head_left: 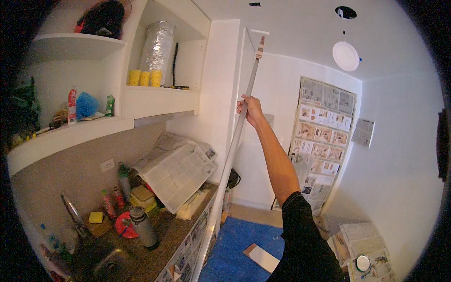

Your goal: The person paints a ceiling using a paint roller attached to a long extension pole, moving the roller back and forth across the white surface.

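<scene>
My right hand is raised toward the far wall, its fingers wrapped round a long pale extension pole. The pole slants from the bottom edge up toward the ceiling. At its top is a brownish handle piece, and just above that shows a narrow white bar close to the ceiling; whether this bar is a paint roller is too small to tell. A black sleeve covers my upper right arm. My left hand is out of view, and the pole's lower end is cut off by the frame.
Left stands a counter with a sink, a grey bottle and newspaper sheets, under open shelves. A round white light hangs from the ceiling. Newspaper covers the door. A blue sheet lies on the floor.
</scene>
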The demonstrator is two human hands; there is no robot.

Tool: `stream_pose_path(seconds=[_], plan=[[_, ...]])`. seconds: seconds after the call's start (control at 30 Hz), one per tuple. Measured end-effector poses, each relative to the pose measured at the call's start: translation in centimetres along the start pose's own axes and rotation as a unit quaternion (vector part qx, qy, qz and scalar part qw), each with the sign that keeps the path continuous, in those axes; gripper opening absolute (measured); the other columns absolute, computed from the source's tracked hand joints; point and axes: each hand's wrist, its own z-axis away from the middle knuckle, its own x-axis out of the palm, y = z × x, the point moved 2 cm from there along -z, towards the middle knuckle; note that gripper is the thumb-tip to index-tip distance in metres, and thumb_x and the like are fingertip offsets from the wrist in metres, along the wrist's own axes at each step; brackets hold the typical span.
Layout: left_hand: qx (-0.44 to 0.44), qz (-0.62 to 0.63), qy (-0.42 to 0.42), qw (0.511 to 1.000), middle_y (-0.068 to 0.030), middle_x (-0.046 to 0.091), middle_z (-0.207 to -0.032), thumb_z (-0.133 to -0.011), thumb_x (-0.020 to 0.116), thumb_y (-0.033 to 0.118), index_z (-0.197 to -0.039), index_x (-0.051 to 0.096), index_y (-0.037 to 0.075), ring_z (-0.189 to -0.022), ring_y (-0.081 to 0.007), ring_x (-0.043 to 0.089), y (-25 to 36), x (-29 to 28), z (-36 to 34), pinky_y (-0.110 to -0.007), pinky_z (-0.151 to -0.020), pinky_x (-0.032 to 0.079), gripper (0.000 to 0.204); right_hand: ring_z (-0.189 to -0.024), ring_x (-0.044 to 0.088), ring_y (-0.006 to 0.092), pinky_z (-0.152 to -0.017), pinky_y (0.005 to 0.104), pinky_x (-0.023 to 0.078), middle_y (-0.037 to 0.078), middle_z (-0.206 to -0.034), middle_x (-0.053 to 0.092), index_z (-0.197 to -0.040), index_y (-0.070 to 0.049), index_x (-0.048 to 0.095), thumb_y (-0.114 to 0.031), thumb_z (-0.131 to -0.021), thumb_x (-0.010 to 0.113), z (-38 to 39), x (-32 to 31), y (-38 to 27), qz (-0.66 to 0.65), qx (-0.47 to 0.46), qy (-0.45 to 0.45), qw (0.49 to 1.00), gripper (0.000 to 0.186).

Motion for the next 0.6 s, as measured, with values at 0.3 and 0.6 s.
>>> stream_pose_path(seconds=[0.3, 0.6], plan=[[0.091, 0.049, 0.012, 0.995, -0.0210, 0.058, -0.071, -0.075, 0.064, 0.026, -0.096, 0.054, 0.008, -0.063, -0.0389, 0.057, 1.9, 0.7, -3.6, -0.049, -0.054, 0.043, 0.030, -0.050, 0.050, 0.0188, -0.049, 0.0354, 0.048, 0.016, -0.068, 0.055, -0.093, 0.001, 0.041, -0.017, -0.089, 0.044, -2.8, -3.4, -0.2, 0.028, -0.019, 0.013, 0.999, 0.019], [0.076, 0.045, 0.007, 0.996, -0.0196, 0.056, -0.068, -0.076, 0.064, 0.025, -0.093, 0.054, 0.007, -0.060, -0.0373, 0.055, 3.0, 1.2, -5.7, -0.048, -0.052, 0.041, 0.027, -0.047, 0.052, 0.0207, -0.047, 0.0362, 0.048, 0.018, -0.069, 0.056, -0.097, 0.005, 0.042, -0.014, -0.087, 0.045, -4.9, -4.9, 0.5, 0.039, -0.009, 0.029, 0.999, 0.021]])
